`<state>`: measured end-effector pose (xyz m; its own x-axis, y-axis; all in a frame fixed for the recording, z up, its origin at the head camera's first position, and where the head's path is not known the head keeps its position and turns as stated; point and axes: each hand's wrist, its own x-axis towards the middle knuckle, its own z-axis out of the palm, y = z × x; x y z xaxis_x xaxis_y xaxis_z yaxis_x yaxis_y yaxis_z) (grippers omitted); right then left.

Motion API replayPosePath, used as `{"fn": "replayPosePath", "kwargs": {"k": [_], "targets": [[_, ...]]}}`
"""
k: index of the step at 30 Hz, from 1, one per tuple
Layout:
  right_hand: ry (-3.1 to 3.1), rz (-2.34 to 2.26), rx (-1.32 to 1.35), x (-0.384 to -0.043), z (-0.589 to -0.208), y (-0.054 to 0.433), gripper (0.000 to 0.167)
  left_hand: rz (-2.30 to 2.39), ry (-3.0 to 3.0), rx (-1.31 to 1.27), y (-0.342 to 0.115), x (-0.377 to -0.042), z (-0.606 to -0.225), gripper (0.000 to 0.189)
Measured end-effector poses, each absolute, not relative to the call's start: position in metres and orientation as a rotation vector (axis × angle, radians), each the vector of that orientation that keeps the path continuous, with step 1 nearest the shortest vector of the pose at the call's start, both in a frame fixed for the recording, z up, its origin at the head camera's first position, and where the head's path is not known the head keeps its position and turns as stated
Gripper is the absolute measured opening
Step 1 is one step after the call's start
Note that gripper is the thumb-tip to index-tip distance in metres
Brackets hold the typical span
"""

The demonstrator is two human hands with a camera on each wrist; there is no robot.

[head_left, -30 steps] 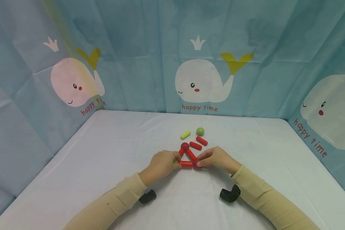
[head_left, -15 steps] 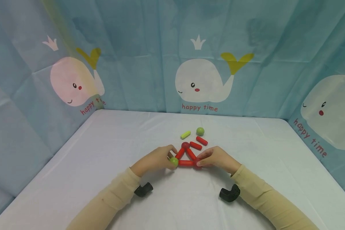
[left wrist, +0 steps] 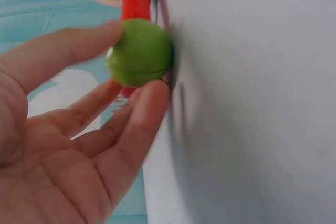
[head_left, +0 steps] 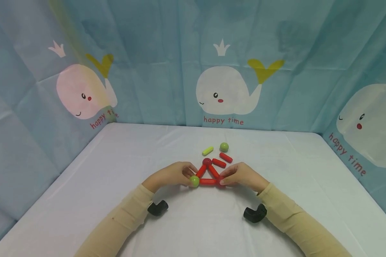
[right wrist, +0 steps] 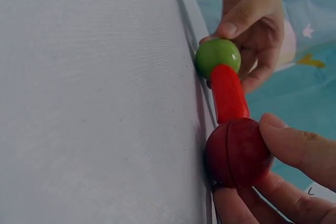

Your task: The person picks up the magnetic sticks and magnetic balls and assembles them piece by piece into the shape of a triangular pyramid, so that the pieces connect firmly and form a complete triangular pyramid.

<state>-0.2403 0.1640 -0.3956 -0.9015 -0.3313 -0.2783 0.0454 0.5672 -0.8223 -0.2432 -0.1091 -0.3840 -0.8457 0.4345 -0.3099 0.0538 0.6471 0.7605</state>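
The left hand [head_left: 175, 174] loosely pinched a green ball [head_left: 194, 181], the right hand [head_left: 247, 176] a red ball [right wrist: 239, 153]; between them on the counter [head_left: 206, 221] the red rod [head_left: 207, 181] lay crosswise, long axis hand to hand, neither clearly nearer.

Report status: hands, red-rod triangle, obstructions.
Left hand pinches glossy green ball; right hand, glossy dark-red ball. Red-rod triangle looks closed. Nothing visibly blocking.

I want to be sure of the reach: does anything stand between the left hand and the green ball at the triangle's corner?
Nothing visible: the left hand pinches the green ball directly. The front red rod meets this ball on the side facing the right hand, so it is not in between.
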Motion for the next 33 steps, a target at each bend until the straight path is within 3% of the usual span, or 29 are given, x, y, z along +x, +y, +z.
{"fn": "replayPosePath", "kwargs": {"k": [8,17,33], "targets": [[2.415,-1.268,-0.208,-0.244,-0.394,0.164,0.027,1.197,2.544,0.342,-0.107,-0.281,-0.368,0.038],[2.390,-1.295,-0.212,-0.242,-0.397,0.165,0.029,1.210,2.583,0.242,-0.076,-0.338,-0.382,0.037],[2.348,-1.340,-0.263,-0.240,-0.398,0.166,0.027,0.996,2.641,0.194,-0.053,-0.355,-0.385,0.019]]}}
